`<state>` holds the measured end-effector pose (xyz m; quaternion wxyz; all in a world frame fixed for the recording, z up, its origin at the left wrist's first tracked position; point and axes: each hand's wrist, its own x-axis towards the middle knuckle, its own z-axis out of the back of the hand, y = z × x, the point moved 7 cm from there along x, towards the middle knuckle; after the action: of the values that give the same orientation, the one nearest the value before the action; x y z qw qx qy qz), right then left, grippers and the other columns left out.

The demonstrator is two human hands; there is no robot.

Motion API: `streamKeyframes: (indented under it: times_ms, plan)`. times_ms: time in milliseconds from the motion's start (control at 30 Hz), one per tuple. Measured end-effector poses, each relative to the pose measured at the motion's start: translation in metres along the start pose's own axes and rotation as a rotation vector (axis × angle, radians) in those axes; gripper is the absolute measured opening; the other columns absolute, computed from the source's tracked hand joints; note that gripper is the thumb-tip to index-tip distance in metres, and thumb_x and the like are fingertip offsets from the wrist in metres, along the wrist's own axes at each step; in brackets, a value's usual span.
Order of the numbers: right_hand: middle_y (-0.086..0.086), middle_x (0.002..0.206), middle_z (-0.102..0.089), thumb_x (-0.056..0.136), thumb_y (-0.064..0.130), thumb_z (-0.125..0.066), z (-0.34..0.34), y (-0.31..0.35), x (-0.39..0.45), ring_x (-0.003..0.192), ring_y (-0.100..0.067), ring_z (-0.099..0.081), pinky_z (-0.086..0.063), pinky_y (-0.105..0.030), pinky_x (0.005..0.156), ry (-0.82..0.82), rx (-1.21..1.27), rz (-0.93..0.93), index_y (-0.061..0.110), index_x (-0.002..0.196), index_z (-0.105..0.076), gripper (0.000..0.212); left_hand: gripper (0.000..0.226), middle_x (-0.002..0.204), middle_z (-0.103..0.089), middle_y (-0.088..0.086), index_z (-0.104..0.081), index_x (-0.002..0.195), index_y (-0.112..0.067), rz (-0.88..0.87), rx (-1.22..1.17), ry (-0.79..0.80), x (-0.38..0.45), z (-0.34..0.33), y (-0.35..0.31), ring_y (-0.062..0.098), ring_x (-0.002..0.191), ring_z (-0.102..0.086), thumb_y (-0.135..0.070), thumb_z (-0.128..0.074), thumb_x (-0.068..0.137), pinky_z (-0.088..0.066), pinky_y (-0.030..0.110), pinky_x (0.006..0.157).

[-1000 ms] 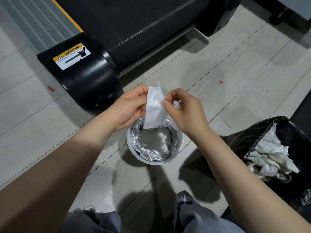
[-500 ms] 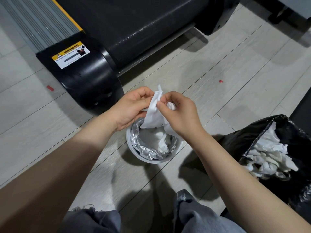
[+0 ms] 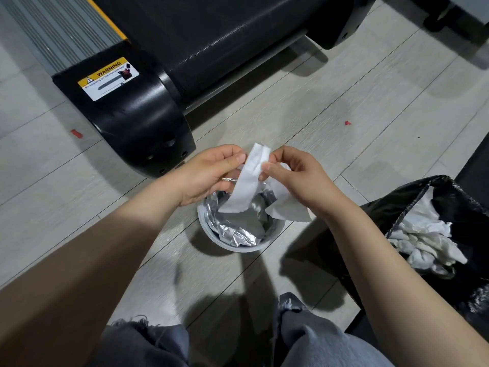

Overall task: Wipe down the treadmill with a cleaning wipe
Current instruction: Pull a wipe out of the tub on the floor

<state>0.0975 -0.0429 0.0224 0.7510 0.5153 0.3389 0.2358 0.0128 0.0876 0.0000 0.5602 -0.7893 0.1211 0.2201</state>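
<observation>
A white cleaning wipe [image 3: 248, 181] hangs between my two hands above a round wipe tub [image 3: 238, 246] lined with crumpled silver foil. My left hand [image 3: 209, 173] pinches the wipe's upper left edge between thumb and fingers. My right hand [image 3: 293, 176] pinches its right edge, and a loose fold of the wipe droops below that hand. The black treadmill [image 3: 137, 112] lies just beyond my hands; its rear end cap carries a yellow warning label [image 3: 108, 78], and its dark belt [image 3: 211, 30] runs off to the upper right.
A black bin bag [image 3: 397, 215] holding crumpled used wipes [image 3: 423, 239] stands open at the right. Grey floor tiles surround the tub. Small red scraps [image 3: 76, 133] lie on the floor. My knees in grey jeans [image 3: 317, 340] fill the bottom edge.
The wipe has been pulled free of the tub and spread wider between my hands. A loose fold now hangs under my right hand. Both hands stayed above the tub.
</observation>
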Motion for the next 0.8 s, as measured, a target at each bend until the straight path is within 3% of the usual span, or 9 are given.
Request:
streamKeyframes:
  times_ms: [100, 167, 233, 333, 400, 500, 567, 633, 800]
  plan:
    - [-0.001, 0.078, -0.073, 0.090, 0.016, -0.068, -0.002, -0.004, -0.001, 0.080, -0.009, -0.060, -0.044, -0.031, 0.087, 0.005, 0.026, -0.030, 0.012, 0.076, -0.062, 0.015, 0.022, 0.087, -0.071, 0.001, -0.058, 0.117, -0.006, -0.032, 0.063, 0.004, 0.002, -0.006, -0.001, 0.013, 0.076, -0.067, -0.013, -0.055, 0.097, -0.055, 0.023, 0.064]
    - [-0.003, 0.077, -0.073, 0.088, 0.016, -0.069, -0.007, -0.006, -0.003, 0.079, -0.012, -0.060, -0.046, -0.033, 0.086, 0.036, 0.067, -0.033, 0.010, 0.077, -0.063, 0.014, 0.015, 0.076, -0.069, -0.005, -0.060, 0.111, -0.009, -0.035, 0.131, -0.003, 0.003, -0.010, 0.001, 0.006, 0.060, -0.057, -0.010, -0.057, 0.097, -0.041, 0.018, 0.054]
    - [-0.006, 0.077, -0.073, 0.087, 0.013, -0.069, -0.009, -0.006, -0.004, 0.079, -0.015, -0.063, -0.049, -0.037, 0.088, 0.058, 0.099, -0.030, 0.003, 0.079, -0.063, 0.014, 0.010, 0.070, -0.068, -0.006, -0.061, 0.105, -0.007, -0.031, 0.170, -0.005, 0.004, -0.011, 0.004, 0.005, 0.055, -0.054, -0.009, -0.058, 0.096, -0.039, 0.017, 0.052]
    - [-0.010, 0.080, -0.073, 0.087, 0.014, -0.068, -0.011, -0.011, -0.005, 0.080, -0.020, -0.066, -0.052, -0.042, 0.087, 0.073, 0.145, -0.049, -0.003, 0.083, -0.063, 0.018, 0.015, 0.082, -0.071, 0.003, -0.063, 0.105, -0.005, -0.038, 0.234, -0.003, 0.003, -0.008, 0.003, 0.014, 0.075, -0.064, -0.015, -0.061, 0.095, -0.047, 0.026, 0.070]
    - [-0.010, 0.082, -0.073, 0.084, 0.020, -0.069, -0.013, -0.014, -0.006, 0.080, -0.023, -0.065, -0.052, -0.044, 0.085, 0.084, 0.154, -0.071, 0.001, 0.083, -0.064, 0.020, 0.011, 0.084, -0.065, 0.008, -0.065, 0.103, -0.010, -0.034, 0.297, 0.014, 0.002, -0.008, 0.004, 0.022, 0.078, -0.055, -0.018, -0.060, 0.096, -0.043, 0.029, 0.069]
    - [-0.008, 0.081, -0.073, 0.086, 0.019, -0.069, -0.014, -0.018, -0.008, 0.074, -0.025, -0.062, -0.052, -0.038, 0.072, 0.101, 0.195, -0.125, 0.004, 0.085, -0.063, 0.016, 0.014, 0.091, -0.055, 0.014, -0.064, 0.106, -0.010, 0.013, 0.321, 0.023, 0.002, -0.004, 0.010, 0.025, 0.082, -0.046, -0.020, -0.056, 0.100, -0.038, 0.034, 0.071]
    - [-0.007, 0.077, -0.071, 0.089, 0.013, -0.066, -0.008, -0.019, -0.009, 0.067, -0.021, -0.061, -0.050, -0.029, 0.063, 0.097, 0.250, -0.158, 0.007, 0.082, -0.061, 0.011, 0.015, 0.092, -0.059, 0.013, -0.060, 0.106, -0.005, 0.027, 0.298, -0.005, 0.003, 0.004, 0.012, 0.023, 0.080, -0.058, -0.016, -0.049, 0.103, -0.048, 0.029, 0.073]
    - [-0.005, 0.071, -0.068, 0.088, 0.009, -0.066, 0.005, -0.017, -0.009, 0.060, -0.017, -0.058, -0.045, -0.023, 0.055, 0.053, 0.304, -0.165, 0.013, 0.074, -0.058, 0.016, 0.016, 0.093, -0.065, 0.010, -0.055, 0.106, 0.000, 0.038, 0.291, -0.030, 0.002, 0.014, 0.013, 0.009, 0.081, -0.069, -0.012, -0.044, 0.104, -0.056, 0.020, 0.072]
    - [0.002, 0.058, -0.053, 0.086, 0.001, -0.059, 0.050, -0.012, -0.011, 0.050, -0.013, -0.051, -0.038, -0.020, 0.047, -0.203, 0.389, -0.154, 0.018, 0.069, -0.055, 0.025, 0.012, 0.103, -0.069, 0.009, -0.055, 0.103, -0.003, 0.071, 0.488, 0.008, 0.000, 0.027, 0.023, 0.007, 0.087, -0.072, -0.010, -0.045, 0.104, -0.059, 0.024, 0.079]
